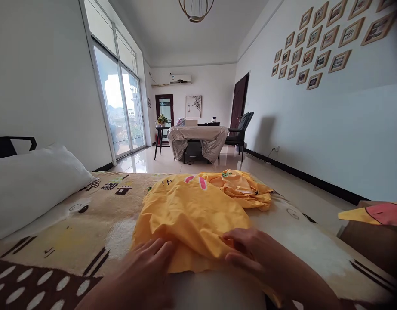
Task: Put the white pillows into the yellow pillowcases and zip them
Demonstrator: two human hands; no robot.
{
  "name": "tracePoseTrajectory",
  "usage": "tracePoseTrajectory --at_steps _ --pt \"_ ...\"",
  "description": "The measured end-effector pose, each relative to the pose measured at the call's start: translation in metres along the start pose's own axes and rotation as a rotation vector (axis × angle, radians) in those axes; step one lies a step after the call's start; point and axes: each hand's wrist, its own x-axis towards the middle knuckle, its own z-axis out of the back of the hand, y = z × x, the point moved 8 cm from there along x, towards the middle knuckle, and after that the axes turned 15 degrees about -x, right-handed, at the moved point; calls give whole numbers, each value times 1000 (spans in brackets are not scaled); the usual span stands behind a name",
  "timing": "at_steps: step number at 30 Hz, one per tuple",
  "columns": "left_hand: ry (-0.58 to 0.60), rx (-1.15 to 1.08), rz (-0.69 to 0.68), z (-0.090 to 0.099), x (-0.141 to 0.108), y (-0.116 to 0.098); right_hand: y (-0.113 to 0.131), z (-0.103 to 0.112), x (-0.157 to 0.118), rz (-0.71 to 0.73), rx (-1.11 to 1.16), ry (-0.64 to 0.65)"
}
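Note:
A yellow cloth (pixel 192 211) with pink patches and small black marks lies wrinkled on the bed in front of me; its exact kind is hard to make out. On its near left edge rests my left hand (pixel 146 265), fingers laid over the fabric and the lower part smeared. My right hand (pixel 254 252) touches the near right side, thumb and fingers apart with a fold of cloth between them. Beyond it, a second crumpled yellow-orange piece of fabric (pixel 240 185) with a green print partly adjoins the first.
A patterned plush blanket (pixel 121 211) covers the bed. To the left is a white pillow (pixel 33 185). At the right edge, a brown box-like object (pixel 369 241) bears yellow and pink fabric (pixel 385 214). Farther off stand a plastic-covered table (pixel 198 131) and a black chair (pixel 240 133).

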Motion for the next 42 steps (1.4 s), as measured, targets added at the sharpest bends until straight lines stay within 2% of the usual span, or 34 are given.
tracePoseTrajectory --at_steps 3,8,13,17,19,21,24,27,29,31,34,38,42 --pt "33 23 2 -13 11 5 8 -6 -6 -31 -124 25" --pt "-11 25 -101 -3 6 0 28 -19 3 -2 -320 110" --pt "-124 132 -140 15 -14 -17 47 -16 6 23 -385 39" --pt "-188 241 -183 11 -19 -37 64 -23 10 -34 -529 -14" --pt "-186 309 -195 9 -19 -43 67 -28 12 -45 -593 -81" --pt "-142 400 -206 6 -21 -43 59 -29 10 -65 -640 -199" --pt "-78 545 -184 10 -29 -32 26 -23 -5 -123 -717 -402" --pt "-95 645 -134 24 -37 -22 -15 -15 -24 -196 -764 -459" --pt "-146 696 -124 37 -39 -23 -32 -7 -32 -221 -768 -417" --pt "-219 731 -135 55 -38 -30 -37 11 -40 -238 -775 -400" --pt "-372 738 -118 92 -35 -41 -26 53 -48 -274 -811 -450" --pt "-522 756 23 139 -33 -48 -3 105 -48 -292 -884 -436" --pt "-521 869 79 156 -32 -58 9 138 -42 -293 -964 -406"
